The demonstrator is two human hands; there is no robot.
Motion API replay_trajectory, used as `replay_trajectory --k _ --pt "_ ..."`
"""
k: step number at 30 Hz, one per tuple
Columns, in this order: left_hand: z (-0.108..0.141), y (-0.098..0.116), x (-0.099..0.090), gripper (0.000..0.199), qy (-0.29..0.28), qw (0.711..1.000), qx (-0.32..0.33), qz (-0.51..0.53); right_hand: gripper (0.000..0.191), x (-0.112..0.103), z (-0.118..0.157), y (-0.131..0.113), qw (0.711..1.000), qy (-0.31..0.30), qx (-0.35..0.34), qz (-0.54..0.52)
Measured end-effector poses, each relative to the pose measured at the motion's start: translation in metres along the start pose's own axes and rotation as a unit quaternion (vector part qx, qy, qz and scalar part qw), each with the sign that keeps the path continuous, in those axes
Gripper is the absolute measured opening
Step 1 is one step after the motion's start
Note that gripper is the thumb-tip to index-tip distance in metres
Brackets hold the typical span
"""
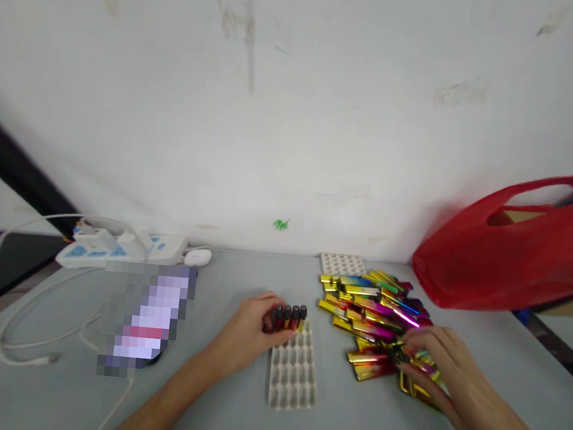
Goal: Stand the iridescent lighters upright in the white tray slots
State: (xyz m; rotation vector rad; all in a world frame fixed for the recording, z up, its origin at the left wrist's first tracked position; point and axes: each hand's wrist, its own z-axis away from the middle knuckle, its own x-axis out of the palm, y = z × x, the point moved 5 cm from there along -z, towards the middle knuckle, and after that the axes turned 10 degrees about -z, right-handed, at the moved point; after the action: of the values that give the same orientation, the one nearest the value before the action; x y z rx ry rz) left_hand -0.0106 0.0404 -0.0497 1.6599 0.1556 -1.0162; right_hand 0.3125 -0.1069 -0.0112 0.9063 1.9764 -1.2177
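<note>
Gold-and-magenta metallic tubes lie heaped right of centre, long axes mostly sideways; the right hand is nearer, set among them; whether it pinches one cannot be told. At lower centre, the left hand grasps four dark-capped tubes, upright at the upper end of the pale tray; its length runs up the frame.

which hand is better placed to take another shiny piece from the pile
Probably the right hand: it is at the shiny pile, while the left hand is around the dark-topped pieces at the gridded tray.
</note>
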Motion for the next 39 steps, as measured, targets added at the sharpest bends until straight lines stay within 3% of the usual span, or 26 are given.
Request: replay_trajectory --k 2,6,8,10,13,18,20,23,28,32,39 --pt "0.0 -0.001 0.0 0.026 -0.001 1.0 -0.001 0.0 0.016 0.001 -0.021 -0.02 0.997 0.02 0.045 -0.061" --pt "-0.001 0.0 -0.002 0.024 -0.002 1.0 -0.002 -0.003 0.026 0.02 -0.078 -0.063 0.975 0.04 0.061 -0.211" --pt "-0.001 0.001 -0.002 0.023 -0.002 1.0 -0.002 -0.004 0.031 0.037 -0.104 -0.072 0.946 0.053 0.092 -0.306" --pt "-0.001 0.002 -0.002 0.023 -0.001 1.0 -0.002 -0.005 0.038 0.055 -0.118 -0.067 0.895 0.093 0.17 -0.402" --pt "0.0 0.002 -0.002 0.022 0.004 1.0 -0.004 -0.007 0.048 0.083 -0.12 -0.056 0.822 0.127 0.236 -0.503" --pt "0.0 0.003 -0.002 0.02 0.008 1.0 0.001 -0.005 0.049 0.105 -0.104 -0.051 0.784 0.136 0.224 -0.563" --pt "0.0 0.003 -0.002 0.021 0.008 1.0 0.002 -0.004 0.047 0.111 -0.1 -0.056 0.753 0.096 0.226 -0.61" --pt "0.0 0.001 -0.002 0.022 0.009 1.0 -0.001 -0.006 0.046 0.117 -0.098 -0.064 0.685 0.031 0.26 -0.68" --pt "0.0 -0.001 -0.001 0.022 0.002 1.0 -0.002 -0.008 0.065 0.122 -0.095 -0.072 0.593 -0.041 0.31 -0.742" --pt "0.0 -0.001 -0.002 0.021 -0.001 1.0 0.0 -0.006 0.065 0.123 -0.095 -0.078 0.584 -0.07 0.299 -0.752" --pt "0.0 0.001 -0.001 0.024 -0.003 1.0 -0.005 0.004 0.061 0.121 -0.092 -0.085 0.583 -0.056 0.299 -0.754"
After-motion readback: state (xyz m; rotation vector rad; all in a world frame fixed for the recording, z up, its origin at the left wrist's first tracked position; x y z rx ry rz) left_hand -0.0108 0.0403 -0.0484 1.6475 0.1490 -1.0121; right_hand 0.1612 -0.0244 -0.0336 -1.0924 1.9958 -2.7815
